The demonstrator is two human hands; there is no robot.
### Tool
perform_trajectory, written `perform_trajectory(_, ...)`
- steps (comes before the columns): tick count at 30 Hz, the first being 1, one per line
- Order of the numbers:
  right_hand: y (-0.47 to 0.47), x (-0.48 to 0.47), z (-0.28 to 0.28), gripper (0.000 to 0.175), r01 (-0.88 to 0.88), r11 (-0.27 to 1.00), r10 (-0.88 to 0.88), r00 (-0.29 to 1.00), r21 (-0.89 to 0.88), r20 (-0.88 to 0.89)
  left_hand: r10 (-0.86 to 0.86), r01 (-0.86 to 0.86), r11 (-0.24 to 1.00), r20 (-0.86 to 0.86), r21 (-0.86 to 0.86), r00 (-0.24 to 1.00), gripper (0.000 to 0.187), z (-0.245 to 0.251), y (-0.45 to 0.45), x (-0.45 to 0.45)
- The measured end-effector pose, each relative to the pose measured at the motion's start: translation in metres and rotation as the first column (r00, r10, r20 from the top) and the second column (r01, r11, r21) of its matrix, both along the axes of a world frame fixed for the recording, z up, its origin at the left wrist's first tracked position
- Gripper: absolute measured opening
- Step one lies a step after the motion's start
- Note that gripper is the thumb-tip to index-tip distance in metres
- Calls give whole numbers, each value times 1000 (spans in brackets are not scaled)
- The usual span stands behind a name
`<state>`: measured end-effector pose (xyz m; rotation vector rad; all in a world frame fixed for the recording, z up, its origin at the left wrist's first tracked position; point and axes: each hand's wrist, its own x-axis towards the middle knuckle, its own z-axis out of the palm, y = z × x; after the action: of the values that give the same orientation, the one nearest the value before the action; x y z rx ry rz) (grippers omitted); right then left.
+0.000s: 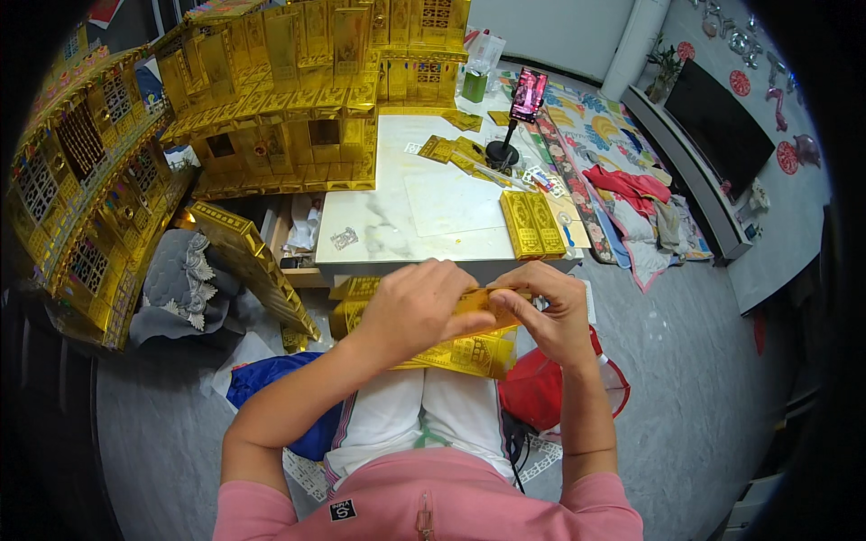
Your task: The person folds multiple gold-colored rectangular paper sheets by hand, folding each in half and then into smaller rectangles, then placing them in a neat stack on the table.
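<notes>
Above my lap, my left hand (423,304) and my right hand (551,311) grip a gold foil paper piece (484,311) between them, thumbs on its near face. My fingers hide much of it. More gold printed paper sheets (467,354) lie across my thighs, below both hands. Past my hands, two gold paper boxes (533,223) stand side by side at the near right edge of the white marble-patterned table (379,216).
Gold paper model buildings (270,101) fill the left and back. A phone on a stand (503,152), loose gold sheets (467,155) and a tape roll (565,220) are on the table. An open drawer (301,277) juts out left. A red bag (534,389) sits beside my right leg.
</notes>
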<state>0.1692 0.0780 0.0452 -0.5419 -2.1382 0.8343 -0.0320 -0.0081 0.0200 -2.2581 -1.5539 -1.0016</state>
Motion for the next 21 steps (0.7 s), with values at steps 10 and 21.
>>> perform_trajectory(10, 7, 28, -1, 11, 125, 977, -141, 986, -172, -87, 80, -72, 992, -76, 106, 994, 39, -4, 6, -37)
perform_trajectory(21, 40, 36, -33, 20, 156, 892, -271, 935, -424, -228, -606, 14, 91, 44, 996, 794, 28, 49, -119, 27)
